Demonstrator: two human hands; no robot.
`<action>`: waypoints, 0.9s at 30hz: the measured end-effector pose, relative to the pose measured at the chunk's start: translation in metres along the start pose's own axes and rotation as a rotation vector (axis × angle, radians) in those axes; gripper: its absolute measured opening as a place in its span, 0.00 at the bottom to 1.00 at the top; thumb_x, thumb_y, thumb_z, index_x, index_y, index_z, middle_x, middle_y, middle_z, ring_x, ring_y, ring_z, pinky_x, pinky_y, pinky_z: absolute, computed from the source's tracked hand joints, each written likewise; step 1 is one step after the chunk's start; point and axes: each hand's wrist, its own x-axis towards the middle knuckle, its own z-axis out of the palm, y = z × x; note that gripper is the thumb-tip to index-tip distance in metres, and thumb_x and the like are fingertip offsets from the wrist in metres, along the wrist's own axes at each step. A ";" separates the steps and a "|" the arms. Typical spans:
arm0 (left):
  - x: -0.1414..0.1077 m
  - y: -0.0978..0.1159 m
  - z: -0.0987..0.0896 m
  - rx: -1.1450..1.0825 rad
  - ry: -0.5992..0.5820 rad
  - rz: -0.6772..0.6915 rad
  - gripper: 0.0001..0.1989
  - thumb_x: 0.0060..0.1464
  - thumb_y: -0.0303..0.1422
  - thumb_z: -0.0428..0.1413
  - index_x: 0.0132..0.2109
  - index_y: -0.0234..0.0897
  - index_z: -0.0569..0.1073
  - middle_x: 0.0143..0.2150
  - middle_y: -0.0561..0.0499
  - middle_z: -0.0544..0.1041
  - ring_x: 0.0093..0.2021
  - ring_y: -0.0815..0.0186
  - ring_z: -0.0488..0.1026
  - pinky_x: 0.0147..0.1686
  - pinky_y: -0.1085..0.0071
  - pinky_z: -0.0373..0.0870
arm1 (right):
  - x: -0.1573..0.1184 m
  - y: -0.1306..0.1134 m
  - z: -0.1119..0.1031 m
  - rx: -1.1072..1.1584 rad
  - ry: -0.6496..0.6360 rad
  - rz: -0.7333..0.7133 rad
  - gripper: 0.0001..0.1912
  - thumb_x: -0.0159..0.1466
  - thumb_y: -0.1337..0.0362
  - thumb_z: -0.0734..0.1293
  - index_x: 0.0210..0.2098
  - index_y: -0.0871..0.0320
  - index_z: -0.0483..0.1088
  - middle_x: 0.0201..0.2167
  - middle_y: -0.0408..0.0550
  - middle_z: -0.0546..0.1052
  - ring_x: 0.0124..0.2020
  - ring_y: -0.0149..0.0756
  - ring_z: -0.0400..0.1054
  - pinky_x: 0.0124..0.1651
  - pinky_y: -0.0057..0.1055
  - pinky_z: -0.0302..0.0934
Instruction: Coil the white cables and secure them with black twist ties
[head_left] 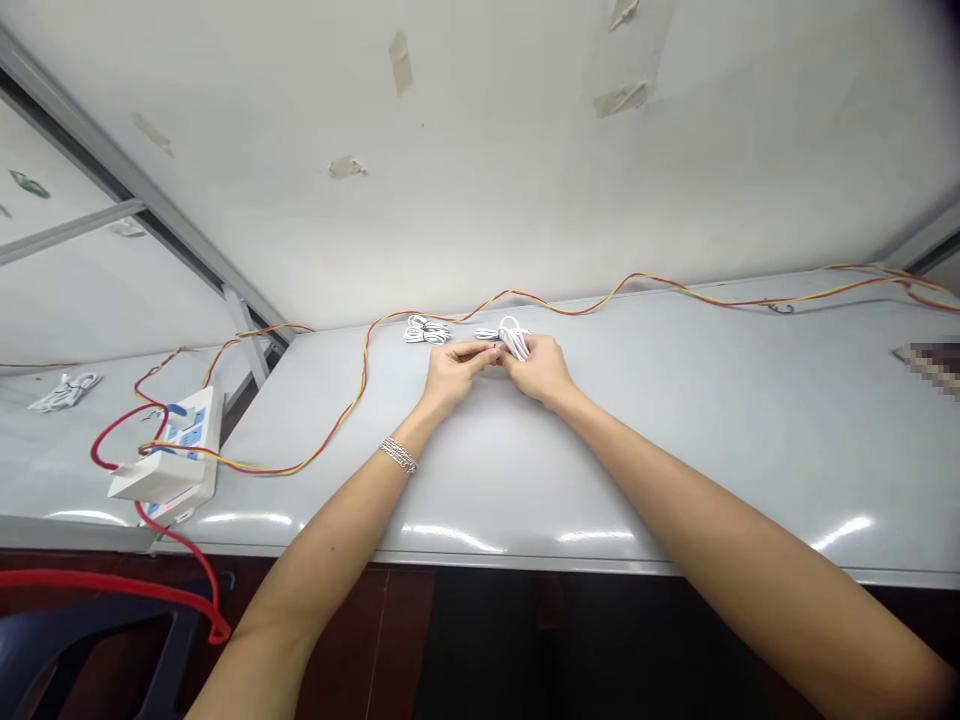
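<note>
A looped bundle of white cable [514, 340] is in my right hand [541, 370], whose fingers are closed around it. My left hand [451, 375] meets it at the fingertips, thumb and forefinger pinched together. Something small and dark shows between the two hands, too small to name. Just behind them on the table lies another white cable bundle [487, 334], partly hidden by the hands. To the left of it rests a third coiled white cable [426, 330] with a dark tie around its middle.
A twisted red and yellow wire [365, 375] runs along the back of the grey table [750, 430] and down to a white power strip [206, 430] at left. More white cable [66, 392] lies beyond the strip. A pale wall panel [510, 200] rises behind.
</note>
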 end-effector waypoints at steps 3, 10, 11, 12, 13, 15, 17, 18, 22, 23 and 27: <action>-0.001 0.002 0.000 0.020 0.029 -0.018 0.14 0.43 0.42 0.70 0.33 0.35 0.83 0.37 0.45 0.83 0.39 0.60 0.77 0.45 0.62 0.72 | -0.001 -0.001 0.001 0.118 -0.035 0.108 0.11 0.56 0.57 0.69 0.30 0.60 0.75 0.15 0.40 0.67 0.17 0.30 0.59 0.22 0.27 0.52; 0.000 0.003 -0.003 0.040 0.043 -0.085 0.14 0.46 0.42 0.68 0.34 0.35 0.83 0.32 0.48 0.82 0.35 0.63 0.75 0.37 0.68 0.69 | -0.003 -0.001 0.001 0.227 -0.068 0.190 0.13 0.58 0.54 0.71 0.31 0.59 0.75 0.12 0.38 0.64 0.13 0.29 0.56 0.17 0.26 0.48; 0.001 0.002 -0.004 0.039 0.052 -0.099 0.14 0.46 0.42 0.68 0.35 0.35 0.83 0.31 0.47 0.82 0.34 0.64 0.75 0.34 0.69 0.68 | -0.003 0.000 0.002 0.216 -0.062 0.154 0.14 0.59 0.53 0.70 0.31 0.60 0.76 0.13 0.39 0.65 0.15 0.29 0.57 0.18 0.26 0.49; 0.002 0.002 -0.005 0.038 0.059 -0.112 0.15 0.46 0.43 0.68 0.35 0.35 0.84 0.31 0.47 0.81 0.34 0.64 0.75 0.33 0.70 0.67 | -0.003 0.001 0.002 0.195 -0.051 0.104 0.14 0.60 0.53 0.69 0.31 0.60 0.76 0.15 0.41 0.67 0.17 0.30 0.59 0.21 0.26 0.51; 0.002 0.001 -0.005 0.033 0.063 -0.126 0.16 0.45 0.43 0.68 0.35 0.35 0.84 0.31 0.47 0.81 0.33 0.65 0.74 0.32 0.70 0.66 | -0.003 0.003 0.003 0.162 -0.034 0.045 0.14 0.60 0.54 0.69 0.31 0.60 0.76 0.17 0.42 0.70 0.19 0.31 0.61 0.23 0.26 0.54; 0.004 0.000 -0.006 0.012 0.063 -0.159 0.17 0.43 0.43 0.69 0.35 0.34 0.84 0.31 0.47 0.82 0.32 0.66 0.74 0.30 0.71 0.65 | -0.002 0.005 0.004 0.060 0.002 -0.077 0.13 0.61 0.57 0.67 0.29 0.60 0.76 0.22 0.45 0.74 0.24 0.33 0.65 0.29 0.27 0.57; 0.004 0.000 -0.006 -0.004 0.049 -0.201 0.17 0.41 0.43 0.70 0.35 0.34 0.84 0.33 0.46 0.82 0.31 0.67 0.73 0.29 0.71 0.65 | -0.002 0.007 0.004 -0.044 0.029 -0.160 0.12 0.61 0.59 0.66 0.28 0.60 0.76 0.25 0.46 0.77 0.28 0.34 0.67 0.33 0.28 0.58; 0.004 0.000 -0.006 -0.006 0.042 -0.221 0.17 0.41 0.43 0.70 0.35 0.34 0.83 0.34 0.46 0.82 0.30 0.68 0.72 0.29 0.72 0.65 | -0.001 0.007 0.004 -0.073 0.035 -0.179 0.12 0.61 0.59 0.66 0.28 0.60 0.76 0.26 0.47 0.77 0.29 0.35 0.68 0.34 0.29 0.58; 0.004 0.002 -0.007 0.015 0.023 -0.267 0.18 0.41 0.43 0.70 0.35 0.33 0.83 0.36 0.45 0.82 0.28 0.70 0.70 0.28 0.72 0.63 | -0.001 0.008 0.003 -0.054 0.018 -0.182 0.11 0.62 0.61 0.65 0.30 0.60 0.77 0.29 0.48 0.80 0.32 0.37 0.71 0.37 0.30 0.60; 0.004 0.003 -0.008 0.017 0.020 -0.270 0.18 0.41 0.43 0.70 0.35 0.33 0.82 0.35 0.46 0.82 0.27 0.70 0.70 0.27 0.72 0.63 | -0.001 0.007 0.003 -0.035 0.007 -0.177 0.11 0.62 0.61 0.65 0.30 0.60 0.77 0.30 0.48 0.80 0.32 0.38 0.72 0.37 0.30 0.61; 0.003 0.004 -0.008 0.018 -0.011 -0.268 0.19 0.40 0.45 0.70 0.34 0.34 0.82 0.35 0.46 0.82 0.26 0.71 0.69 0.26 0.73 0.62 | 0.000 0.007 0.004 0.073 -0.001 -0.132 0.10 0.60 0.61 0.66 0.30 0.60 0.77 0.31 0.49 0.81 0.34 0.38 0.73 0.40 0.31 0.64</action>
